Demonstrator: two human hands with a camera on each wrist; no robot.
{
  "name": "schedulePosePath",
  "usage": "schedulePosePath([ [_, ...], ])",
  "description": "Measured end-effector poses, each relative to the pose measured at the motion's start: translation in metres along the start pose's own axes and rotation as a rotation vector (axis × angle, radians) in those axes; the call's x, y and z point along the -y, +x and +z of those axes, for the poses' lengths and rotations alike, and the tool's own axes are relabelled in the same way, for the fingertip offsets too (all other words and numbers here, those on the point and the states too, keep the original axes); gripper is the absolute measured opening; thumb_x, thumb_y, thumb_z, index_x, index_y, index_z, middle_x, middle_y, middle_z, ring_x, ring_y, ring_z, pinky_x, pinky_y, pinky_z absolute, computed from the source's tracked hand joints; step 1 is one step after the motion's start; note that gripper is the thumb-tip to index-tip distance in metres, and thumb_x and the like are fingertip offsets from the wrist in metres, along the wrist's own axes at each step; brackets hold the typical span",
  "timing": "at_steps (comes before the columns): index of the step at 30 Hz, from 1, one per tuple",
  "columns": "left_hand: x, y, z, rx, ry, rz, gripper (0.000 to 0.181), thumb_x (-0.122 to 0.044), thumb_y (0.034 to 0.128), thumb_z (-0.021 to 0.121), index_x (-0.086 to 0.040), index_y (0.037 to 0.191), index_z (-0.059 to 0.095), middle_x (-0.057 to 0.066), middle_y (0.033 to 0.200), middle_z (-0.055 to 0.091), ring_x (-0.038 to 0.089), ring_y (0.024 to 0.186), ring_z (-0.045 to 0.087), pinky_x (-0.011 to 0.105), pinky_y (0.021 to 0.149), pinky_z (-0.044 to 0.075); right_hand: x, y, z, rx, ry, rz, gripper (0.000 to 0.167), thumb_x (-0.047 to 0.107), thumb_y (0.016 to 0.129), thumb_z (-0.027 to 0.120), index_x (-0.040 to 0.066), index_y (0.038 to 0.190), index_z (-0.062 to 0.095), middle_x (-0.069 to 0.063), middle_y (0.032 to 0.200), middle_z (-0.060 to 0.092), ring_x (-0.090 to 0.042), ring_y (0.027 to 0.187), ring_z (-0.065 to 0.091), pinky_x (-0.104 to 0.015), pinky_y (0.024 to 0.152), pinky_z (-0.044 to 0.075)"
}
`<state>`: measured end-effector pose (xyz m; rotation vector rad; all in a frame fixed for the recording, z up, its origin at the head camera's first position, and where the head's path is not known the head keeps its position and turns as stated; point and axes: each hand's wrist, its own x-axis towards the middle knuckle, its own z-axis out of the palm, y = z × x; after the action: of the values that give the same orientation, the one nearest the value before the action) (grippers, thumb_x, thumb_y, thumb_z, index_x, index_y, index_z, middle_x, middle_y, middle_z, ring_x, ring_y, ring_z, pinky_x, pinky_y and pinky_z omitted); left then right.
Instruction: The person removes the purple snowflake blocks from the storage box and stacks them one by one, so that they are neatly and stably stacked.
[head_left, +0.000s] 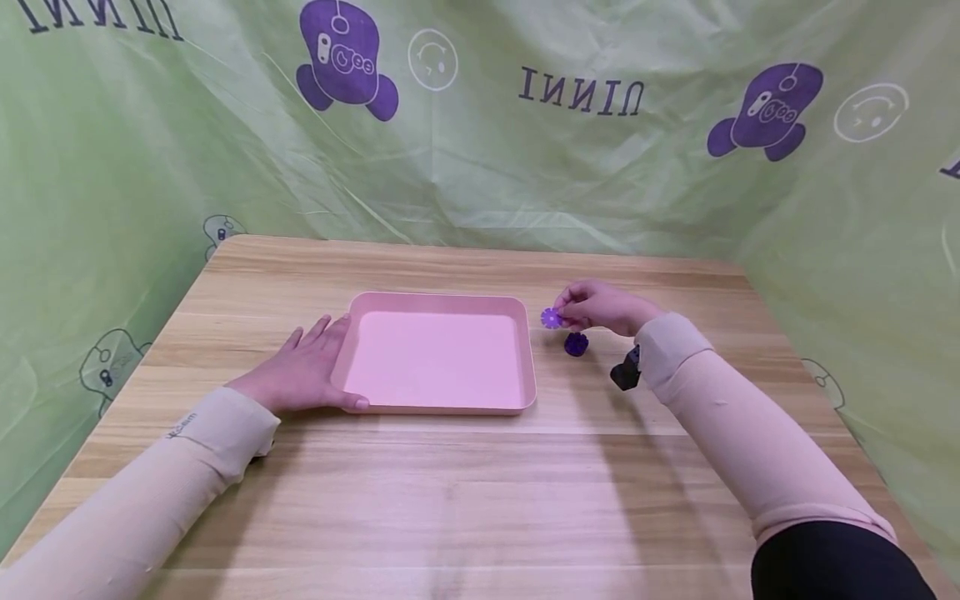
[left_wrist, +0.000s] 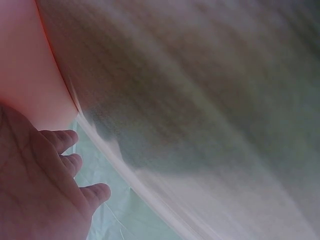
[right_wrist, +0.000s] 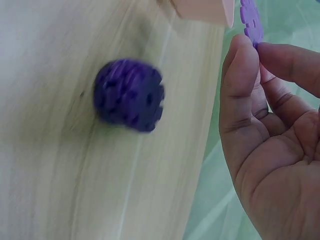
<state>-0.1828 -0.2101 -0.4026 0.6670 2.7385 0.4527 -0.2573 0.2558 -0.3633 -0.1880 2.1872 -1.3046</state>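
Note:
A shallow pink tray (head_left: 435, 410) lies on the wooden table, its inside bare. My left hand (head_left: 303, 371) rests against the tray's left side, fingers spread and thumb at the near left corner. In the left wrist view the palm (left_wrist: 42, 180) shows beside the tray's wall (left_wrist: 35, 65). To the right of the tray, my right hand (head_left: 603, 307) pinches a light purple notched disc (head_left: 551, 318) between thumb and forefinger, above the table. Just below it stands a small stack of dark purple notched discs (head_left: 576, 344), which the right wrist view shows close up, apart from the hand.
The wooden table (head_left: 450, 500) reaches to a green printed curtain (head_left: 480, 167) behind and at both sides. A black device (head_left: 626, 369) is strapped at the right wrist, hanging over the table near the disc stack.

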Motion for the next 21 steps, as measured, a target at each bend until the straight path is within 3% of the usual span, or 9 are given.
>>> schedulePosePath([
  [21, -0.001, 0.0, 0.0, 0.008, -0.002, -0.012, 0.14, -0.08, 0.0747, 0.072, 0.007, 0.162, 0.006, 0.026, 0.17, 0.009, 0.051, 0.154, 0.002, 0.072, 0.119, 0.004, -0.032, -0.022, -0.019, -0.021, -0.014, 0.079, 0.02, 0.001, 0.105, 0.052, -0.013, 0.119, 0.054, -0.007, 0.094, 0.063, -0.014, 0.083, 0.06, -0.023, 0.074, 0.055],
])
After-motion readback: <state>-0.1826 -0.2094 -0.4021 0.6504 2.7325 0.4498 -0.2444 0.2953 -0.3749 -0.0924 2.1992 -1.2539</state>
